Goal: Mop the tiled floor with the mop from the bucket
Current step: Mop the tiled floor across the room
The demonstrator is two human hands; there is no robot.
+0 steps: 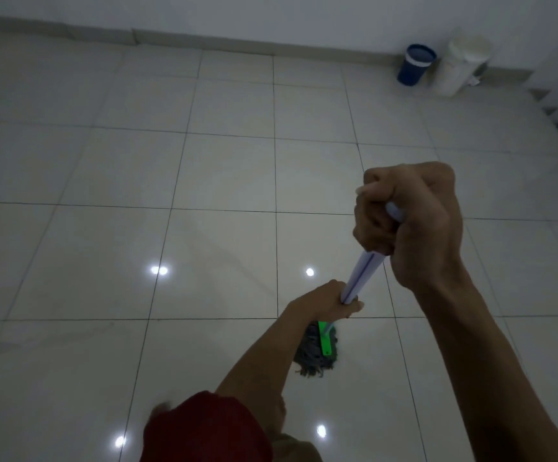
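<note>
So the mop (317,351) sits in the lower middle of the frame with its head flat on the tiled floor (71,161). The head is a scruffy bunch of grey strings held by a bright green plastic clamp, and part of it is hidden behind the forearm. The handle (362,275) is pale, sort of lilac-white with a thin blue stripe down it, and it runs up and to the right from the head. The left hand (324,301) is wrapped around the handle low down, just above the head, and there's a red sleeve (204,428) at the bottom edge. The right hand (411,221) is clenched tight around the top end, right of centre. The tiles are glossy and pale with dark grout lines and a few bright light spots reflecting off them. Way off in the upper right, against the wall (237,15), a blue bucket (416,65) stands just beside a white container (464,66).
</note>
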